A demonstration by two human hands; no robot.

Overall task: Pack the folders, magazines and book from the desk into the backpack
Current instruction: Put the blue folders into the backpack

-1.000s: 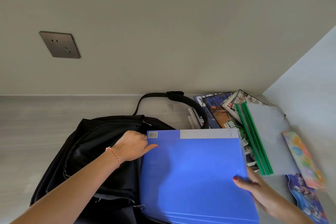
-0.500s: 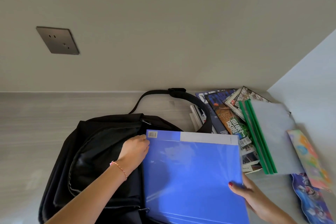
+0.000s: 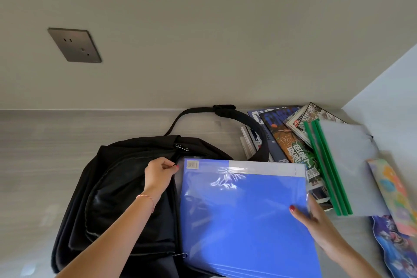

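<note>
While right hand (image 3: 316,216) pinches blue folder (image 3: 243,214), left hand (image 3: 159,175) grips black backpack (image 3: 117,187) edge, magazines (image 3: 291,142) with Chinese titles, barcode sticker (image 3: 192,165), grey desk (image 3: 56,137), wall socket (image 3: 74,45)

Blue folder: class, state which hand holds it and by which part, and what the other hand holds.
The right hand grips the blue folder at its right edge. The left hand pinches the backpack at its opening's edge.

1 head cam, fwd-down, close over desk (image 3: 45,142)
</note>
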